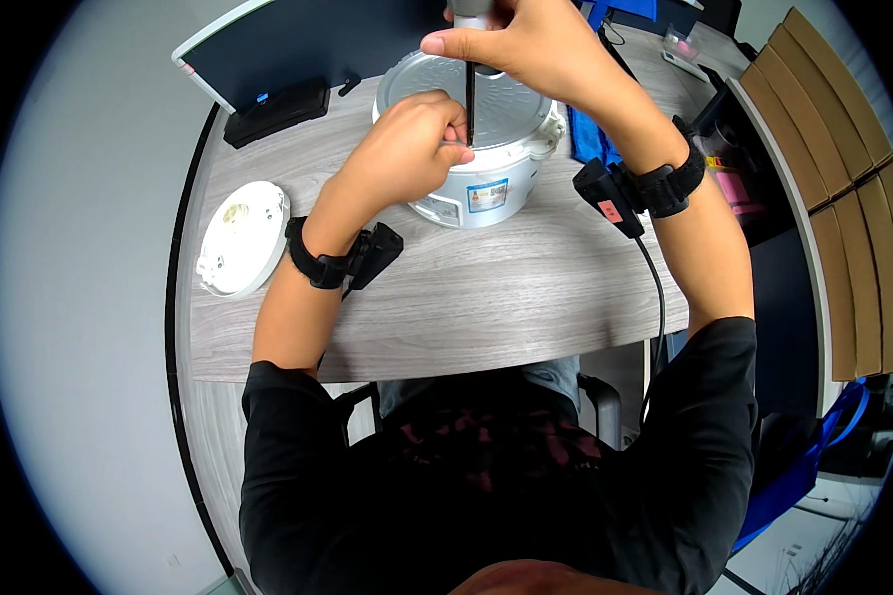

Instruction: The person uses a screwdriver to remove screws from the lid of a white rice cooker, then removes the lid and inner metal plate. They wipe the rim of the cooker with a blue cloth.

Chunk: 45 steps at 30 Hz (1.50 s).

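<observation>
A white rice cooker (523, 186) with a ribbed grey top (422, 84) stands at the far middle of the desk. My right hand (536, 45), above it, is closed round the grey handle of a screwdriver (470, 99). Its long dark shaft points straight down to the cooker's near rim. Beside the tip is my left hand (397, 149), fingers curled and thumb pinched in against them. Whatever that pinch holds is too small or hidden to make out. A round white cover (243, 240) lies on the desk to the left of my left forearm.
A monitor (337, 50) on a black base (276, 114) stands behind the cooker. Blue cloth (590, 139) lies at its right. Brown cardboard boxes (833, 109) line the right side, with a blue bag (794, 486) below. A cable (660, 307) hangs from my right wrist's strapped device.
</observation>
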### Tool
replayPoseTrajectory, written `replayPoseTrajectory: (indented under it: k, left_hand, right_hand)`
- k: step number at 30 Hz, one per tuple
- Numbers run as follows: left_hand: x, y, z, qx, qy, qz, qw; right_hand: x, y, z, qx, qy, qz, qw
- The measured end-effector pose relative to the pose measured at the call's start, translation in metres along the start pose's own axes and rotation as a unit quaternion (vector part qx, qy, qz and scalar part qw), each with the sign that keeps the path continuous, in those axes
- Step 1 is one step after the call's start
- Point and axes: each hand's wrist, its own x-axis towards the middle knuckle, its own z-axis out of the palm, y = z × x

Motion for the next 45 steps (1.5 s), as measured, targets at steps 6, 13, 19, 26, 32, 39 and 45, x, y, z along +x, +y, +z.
replayPoseTrajectory:
  k: [6, 13, 19, 26, 32, 39, 45]
  left_hand:
    - [0.002, -0.003, -0.001, 0.013, -0.004, 0.004, 1.0]
    - [0.002, -0.005, 0.001, 0.007, -0.001, -0.003, 1.0]
    - [0.003, -0.006, 0.0, -0.026, -0.001, -0.005, 1.0]
    - [0.002, -0.007, 0.001, -0.019, 0.008, 0.002, 1.0]
    - [0.007, 0.003, -0.004, 0.0, -0.007, -0.029, 1.0]
    - [0.007, -0.002, -0.002, 0.023, 0.002, -0.012, 1.0]
    - [0.011, 0.003, -0.006, 0.021, -0.015, -0.032, 0.999]
  right_hand:
    - [0.007, 0.02, -0.001, 0.303, -0.055, -0.023, 0.951]
    - [0.007, 0.012, 0.006, 0.165, 0.023, -0.054, 0.985]
    - [0.007, 0.019, 0.005, 0.224, 0.019, -0.061, 0.972]
    - [-0.002, -0.005, -0.005, 0.068, -0.006, -0.036, 0.997]
    - [0.001, 0.006, -0.003, 0.255, -0.045, -0.128, 0.957]
    - [-0.005, -0.003, -0.002, 0.068, 0.017, -0.046, 0.996]
    - [0.002, 0.019, -0.007, 0.227, -0.014, -0.042, 0.973]
